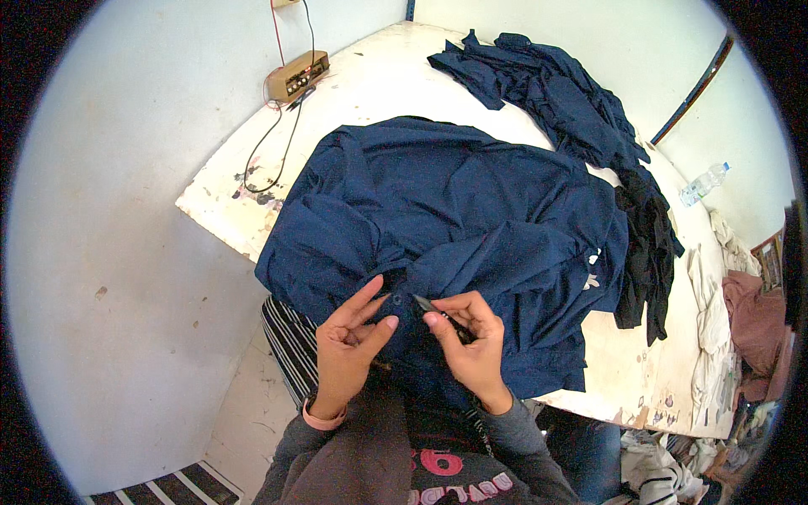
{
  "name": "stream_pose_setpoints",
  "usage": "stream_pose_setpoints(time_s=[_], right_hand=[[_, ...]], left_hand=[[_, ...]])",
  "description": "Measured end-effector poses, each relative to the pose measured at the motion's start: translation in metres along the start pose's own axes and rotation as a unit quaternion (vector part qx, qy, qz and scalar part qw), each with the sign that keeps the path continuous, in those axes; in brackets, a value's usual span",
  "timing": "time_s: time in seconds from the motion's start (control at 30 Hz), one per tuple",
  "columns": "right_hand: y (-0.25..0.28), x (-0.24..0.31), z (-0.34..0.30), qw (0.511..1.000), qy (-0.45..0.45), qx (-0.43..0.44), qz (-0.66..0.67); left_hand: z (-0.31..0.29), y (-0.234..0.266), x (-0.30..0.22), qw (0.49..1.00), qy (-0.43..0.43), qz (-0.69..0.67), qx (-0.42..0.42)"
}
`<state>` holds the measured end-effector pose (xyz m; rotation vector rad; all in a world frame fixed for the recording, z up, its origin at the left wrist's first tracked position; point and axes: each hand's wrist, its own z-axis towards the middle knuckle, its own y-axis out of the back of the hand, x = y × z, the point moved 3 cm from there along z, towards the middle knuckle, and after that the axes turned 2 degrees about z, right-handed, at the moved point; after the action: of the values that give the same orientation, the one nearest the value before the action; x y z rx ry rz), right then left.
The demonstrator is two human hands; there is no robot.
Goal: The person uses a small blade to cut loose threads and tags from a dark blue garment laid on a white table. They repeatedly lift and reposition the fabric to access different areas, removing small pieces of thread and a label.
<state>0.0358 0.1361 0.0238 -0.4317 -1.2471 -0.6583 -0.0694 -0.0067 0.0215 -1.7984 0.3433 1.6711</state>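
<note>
A navy blue garment [471, 185] lies bunched over the near part of the table and hangs past its front edge toward me. A small round button [398, 299] shows on its cloth between my hands. My left hand [349, 337] is open beside the button, thumb and fingers spread apart; whether the fingertips touch the cloth I cannot tell. On the other side, my right hand [471, 341] is closed around a small dark cutting tool with a pointed blade [422, 302], which looks like thread snips. Its tip points toward the button, and the fingers cover the rest.
The white table [370, 93] has worn, stained patches. A tan box with knobs and wires [299, 76] stands at the far left. More navy garments [555, 93] and a black cloth [646, 252] lie to the right, near a clear plastic bottle [705, 183]. Piled clothes [757, 316] edge the right side.
</note>
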Motion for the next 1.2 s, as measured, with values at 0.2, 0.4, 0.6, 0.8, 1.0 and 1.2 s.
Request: stream_pose_setpoints(time_s=[0.2, 0.4, 0.6, 0.8, 1.0, 1.2], right_hand=[[0.003, -0.011, 0.001, 0.992, -0.073, -0.003, 0.099], [-0.004, -0.028, -0.010, 0.988, -0.105, 0.077, 0.085], [-0.009, -0.019, -0.008, 0.994, -0.079, 0.049, 0.066], [-0.014, -0.014, -0.005, 0.999, -0.032, 0.032, 0.028], [-0.013, -0.005, -0.003, 0.990, 0.055, 0.003, -0.128], [-0.010, -0.003, -0.005, 0.988, 0.054, 0.000, -0.144]], left_hand=[[0.006, 0.015, 0.008, 1.000, -0.006, -0.005, -0.006], [0.004, 0.020, 0.015, 0.999, 0.045, 0.004, -0.006], [0.002, 0.016, 0.012, 0.999, 0.047, -0.019, -0.005], [0.000, 0.009, 0.010, 0.997, 0.068, -0.022, 0.000], [-0.007, 0.006, 0.005, 0.997, 0.035, 0.069, -0.013], [-0.010, 0.001, 0.000, 0.988, -0.024, 0.151, -0.033]])
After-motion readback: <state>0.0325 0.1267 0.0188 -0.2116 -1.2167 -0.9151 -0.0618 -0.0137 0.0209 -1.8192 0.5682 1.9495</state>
